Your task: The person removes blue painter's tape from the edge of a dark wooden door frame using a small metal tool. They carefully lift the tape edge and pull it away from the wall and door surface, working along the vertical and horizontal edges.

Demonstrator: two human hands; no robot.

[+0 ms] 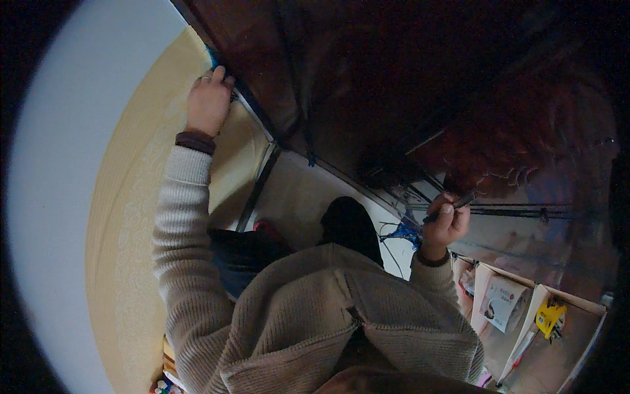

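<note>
My left hand (209,106), with a ring on one finger, reaches up to the edge of a dark metal frame (253,115). Its fingertips curl over the edge, close to a bit of blue material (213,56); what they touch is hidden. Between the thumb and fingers of my right hand (445,224) is a dark slim rod (457,204), whose exact kind I cannot tell. A tangle of blue cord (406,234) hangs from the frame beside that hand. Dark, shiny brown sheeting (369,74) spreads beyond the frame.
Yellowish patterned fabric (128,197) lines the left side, against a pale wall (59,162). A beige compartment shelf (531,364) at lower right holds a printed packet (507,300) and a yellow item (551,317). A dark frame leg (258,189) stands near my legs (352,226).
</note>
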